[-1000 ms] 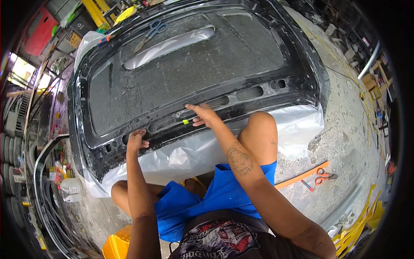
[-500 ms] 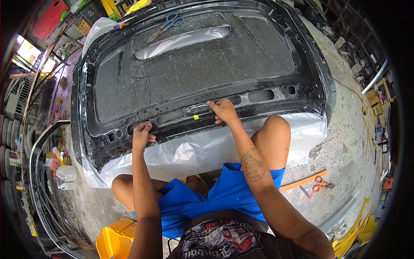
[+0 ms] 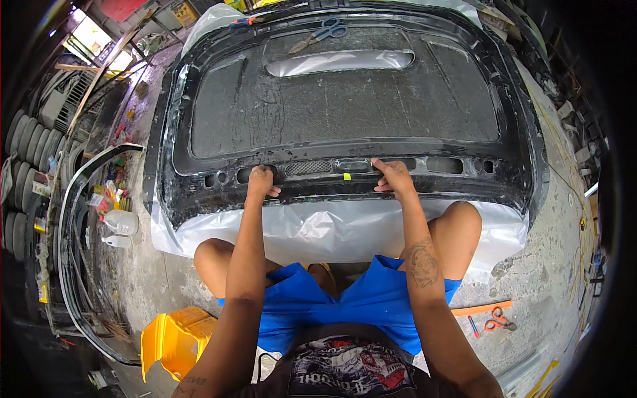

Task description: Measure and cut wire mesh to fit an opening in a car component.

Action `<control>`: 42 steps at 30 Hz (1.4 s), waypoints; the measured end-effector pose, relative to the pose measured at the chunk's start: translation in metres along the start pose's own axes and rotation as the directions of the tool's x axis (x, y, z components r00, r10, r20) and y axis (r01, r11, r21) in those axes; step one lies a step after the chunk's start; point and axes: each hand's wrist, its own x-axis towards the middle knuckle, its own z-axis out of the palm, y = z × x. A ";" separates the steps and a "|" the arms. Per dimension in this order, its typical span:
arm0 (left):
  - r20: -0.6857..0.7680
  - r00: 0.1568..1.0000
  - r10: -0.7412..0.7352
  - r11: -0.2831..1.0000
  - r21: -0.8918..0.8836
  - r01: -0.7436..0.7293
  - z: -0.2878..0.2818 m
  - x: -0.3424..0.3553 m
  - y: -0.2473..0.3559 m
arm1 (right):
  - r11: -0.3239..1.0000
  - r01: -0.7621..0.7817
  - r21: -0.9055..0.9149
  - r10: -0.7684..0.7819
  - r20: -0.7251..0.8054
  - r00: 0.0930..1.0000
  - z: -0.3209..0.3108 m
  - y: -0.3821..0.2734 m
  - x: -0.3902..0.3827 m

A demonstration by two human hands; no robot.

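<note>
A large black car hood panel (image 3: 219,147) lies with its ribbed, rough inner side up in front of my knees. My left hand (image 3: 261,180) is curled over its near rail, at the slot left of a mesh-filled opening (image 3: 308,168). My right hand (image 3: 393,176) holds the same rail farther right, with fingertips by a small oblong opening and thumb toward the near edge. Between the hands sits a small yellow-green tag (image 3: 346,176). What my fingertips touch inside the slots is hidden.
Blue-handled shears (image 3: 325,33) rest on the panel's far part. Silvery plastic sheeting (image 3: 318,229) lies beneath it. Orange-handled snips (image 3: 497,321), a marker (image 3: 473,326) and an orange strip (image 3: 481,308) are at right. A yellow bin (image 3: 179,338), jugs (image 3: 121,222) and a curved black trim (image 3: 66,265) are at left.
The view has turned, so the panel and both hands appear farther right in the picture. Both hands stay at the same places on the near rail.
</note>
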 end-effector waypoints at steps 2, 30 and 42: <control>0.037 0.999 0.007 0.996 -0.085 -0.004 0.002 -0.002 -0.001 | 1.000 -0.004 0.006 0.004 -0.008 1.000 0.001 -0.001 -0.001; 0.185 0.578 0.795 0.575 0.072 -0.815 0.160 -0.098 0.086 | 0.992 0.105 -0.071 -0.118 -0.228 0.966 -0.041 -0.005 -0.027; 0.497 0.492 0.714 0.440 0.228 -0.869 0.227 -0.103 0.107 | 0.973 0.123 0.195 -0.104 -0.105 0.989 -0.060 -0.006 -0.030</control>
